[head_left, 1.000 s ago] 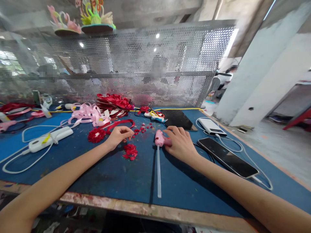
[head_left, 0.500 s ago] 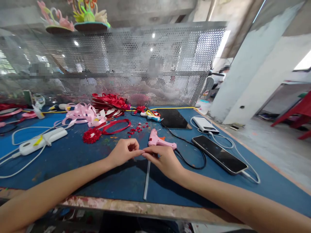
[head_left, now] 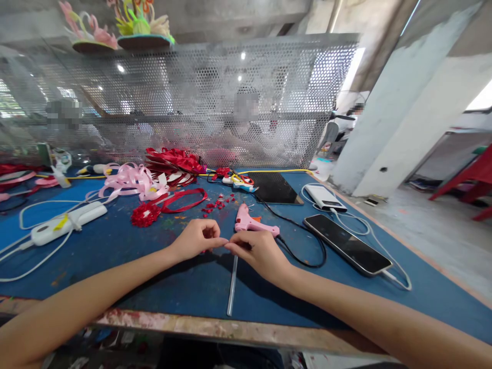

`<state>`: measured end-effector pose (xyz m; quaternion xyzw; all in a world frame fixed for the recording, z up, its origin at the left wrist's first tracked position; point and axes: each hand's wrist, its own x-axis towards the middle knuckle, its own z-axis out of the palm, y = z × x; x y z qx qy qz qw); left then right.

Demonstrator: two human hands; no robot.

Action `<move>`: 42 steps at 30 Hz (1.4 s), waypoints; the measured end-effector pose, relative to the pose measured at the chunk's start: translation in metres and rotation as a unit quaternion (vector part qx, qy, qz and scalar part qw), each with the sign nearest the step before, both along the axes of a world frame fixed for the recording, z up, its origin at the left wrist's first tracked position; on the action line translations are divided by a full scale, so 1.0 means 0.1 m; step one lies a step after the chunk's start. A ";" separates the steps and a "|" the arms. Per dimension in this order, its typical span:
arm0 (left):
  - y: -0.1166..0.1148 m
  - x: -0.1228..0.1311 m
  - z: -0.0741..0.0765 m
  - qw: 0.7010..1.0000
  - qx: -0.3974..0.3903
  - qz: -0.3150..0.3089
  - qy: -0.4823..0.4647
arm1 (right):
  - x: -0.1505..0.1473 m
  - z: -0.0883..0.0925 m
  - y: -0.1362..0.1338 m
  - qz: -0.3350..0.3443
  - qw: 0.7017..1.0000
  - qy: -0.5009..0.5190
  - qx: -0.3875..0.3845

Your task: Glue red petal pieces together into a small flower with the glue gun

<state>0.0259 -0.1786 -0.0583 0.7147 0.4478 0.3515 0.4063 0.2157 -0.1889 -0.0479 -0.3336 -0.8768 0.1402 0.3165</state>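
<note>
Over the blue table mat, my left hand [head_left: 198,239] and my right hand [head_left: 259,252] meet at the fingertips, both pinched closed. Whatever lies between the fingertips is too small to make out. A trace of red shows just under my left hand. Directly behind my right hand lies a pink glue gun [head_left: 253,222], and a clear glue stick [head_left: 232,292] extends toward the table's front edge. Small red pieces [head_left: 218,203] are scattered behind my hands. Left of them are a red ribbon loop [head_left: 184,201] and a round red ribbon flower [head_left: 145,214].
Pink ribbon [head_left: 134,180] and red ribbons [head_left: 172,163] are heaped at the back left. A white power strip [head_left: 69,223] with cables is at left. At right lie a phone [head_left: 348,244], a power bank [head_left: 325,198] and a dark tablet-like panel [head_left: 273,187]. A perforated screen [head_left: 184,102] stands behind.
My hands stay nearly in place, fingertips still together. A bit of red now shows below my left hand.
</note>
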 end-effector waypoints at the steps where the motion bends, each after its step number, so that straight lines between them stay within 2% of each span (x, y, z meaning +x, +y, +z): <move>1: 0.01 0.00 0.00 1.000 -0.011 -0.009 -0.008 | 0.00 0.00 0.00 0.008 1.000 -0.002 -0.002; 7: 0.04 -0.01 0.01 0.997 -0.057 -0.050 -0.032 | 0.02 -0.03 0.02 0.036 0.999 -0.014 -0.001; 16: 0.01 -0.06 0.05 0.994 -0.049 -0.092 -0.026 | 0.01 -0.08 0.02 0.079 0.992 -0.020 0.093; 24: 0.03 -0.08 0.04 0.992 -0.050 -0.118 -0.016 | 0.03 -0.08 0.02 0.103 0.987 -0.046 0.116; 30: 0.10 -0.15 0.04 0.992 -0.049 -0.114 -0.014 | 0.05 -0.07 0.03 0.111 0.984 -0.051 0.127; 35: 0.17 -0.24 0.06 0.994 -0.058 -0.082 -0.047 | 0.07 -0.05 0.04 0.102 0.986 -0.051 0.119; 42: 0.11 -0.15 0.04 0.997 -0.030 -0.055 -0.041 | 0.04 -0.02 0.03 0.056 0.997 0.012 0.049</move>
